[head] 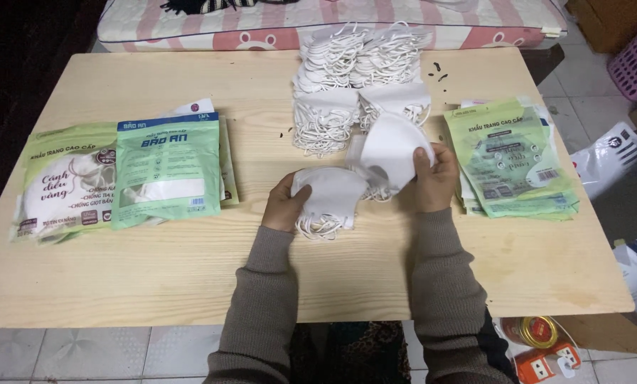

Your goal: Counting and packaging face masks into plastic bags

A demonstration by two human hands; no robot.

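A small stack of white cloth face masks with elastic ear loops (329, 199) lies just above the middle of the pale wooden worktop (190, 277), held by the left hand (284, 208), whose fingers curl around the stack's left edge with the thumb on top. The right hand (436, 178) holds up a single white cupped mask (389, 149) just beside that stack, its fingers pinching the mask's right edge, thumb in front. Both arms wear grey-brown knitted sleeves. Directly behind the hands, toward the far edge, sits a large loose heap of the same white masks (357, 78), their loops tangled together. To the left of the hands, well apart, lie two filled green-and-white plastic pouches (123, 171), flat and overlapping, with masks showing inside. To the right, near the right hand, lies a pile of flat green pouches (514, 160) that look empty. Judging by this layout, a couple of pouches appear already packed, while the big heap and the stack of flat pouches suggest most of the work remains. Beyond the worktop a pink-and-white striped mattress (333, 21) runs along the far edge.
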